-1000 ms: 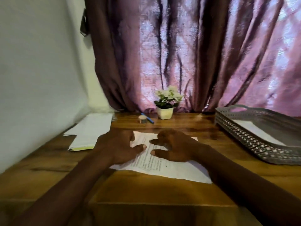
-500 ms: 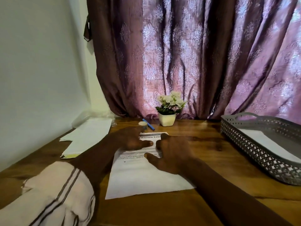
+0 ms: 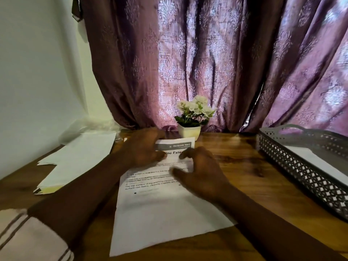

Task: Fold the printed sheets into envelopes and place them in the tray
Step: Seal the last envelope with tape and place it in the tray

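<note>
Here, left hand (image 3: 143, 147) and right hand (image 3: 203, 176) press the smooth rectangular sheet (image 3: 160, 219), grips unclenched.

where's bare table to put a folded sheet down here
Bare wooden table lies between the white printed sheet and the grey lattice tray. Crowded: far edge by the white flower pot, left hand and right hand on the sheet, white paper stack at left.

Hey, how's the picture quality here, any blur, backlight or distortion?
Head view: backlit by the glowing curtain, so left hand and right hand read dark; right hand motion-smeared; sheet headline partly legible, small print soft; wide-angle stretch enlarges tray and sleeve.
</note>
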`<move>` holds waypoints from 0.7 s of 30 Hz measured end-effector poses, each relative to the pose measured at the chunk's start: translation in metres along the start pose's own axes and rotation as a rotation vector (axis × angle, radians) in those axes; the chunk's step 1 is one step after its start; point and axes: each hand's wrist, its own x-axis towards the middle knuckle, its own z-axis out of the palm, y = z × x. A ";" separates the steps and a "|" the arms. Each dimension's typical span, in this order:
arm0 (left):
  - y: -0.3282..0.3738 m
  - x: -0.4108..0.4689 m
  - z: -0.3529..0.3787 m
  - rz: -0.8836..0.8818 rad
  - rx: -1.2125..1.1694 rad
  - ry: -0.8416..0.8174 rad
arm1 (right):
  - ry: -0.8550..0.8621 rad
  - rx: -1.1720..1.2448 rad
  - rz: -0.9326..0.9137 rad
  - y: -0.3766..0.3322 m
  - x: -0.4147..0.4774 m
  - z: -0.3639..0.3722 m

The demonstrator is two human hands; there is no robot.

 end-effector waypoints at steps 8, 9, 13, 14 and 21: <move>0.041 -0.015 0.008 0.402 0.195 0.250 | 0.205 0.852 0.475 0.021 0.013 -0.028; 0.044 -0.014 0.012 0.417 0.201 0.254 | 0.170 0.879 0.470 0.024 0.012 -0.031; 0.047 -0.012 0.022 0.424 0.327 0.169 | 0.043 0.874 0.382 0.027 0.009 -0.034; 0.046 -0.013 0.023 0.420 0.337 0.143 | 0.039 0.900 0.372 0.029 0.009 -0.034; 0.039 -0.014 0.032 0.254 -0.181 0.063 | 0.001 0.891 0.170 0.029 0.010 -0.028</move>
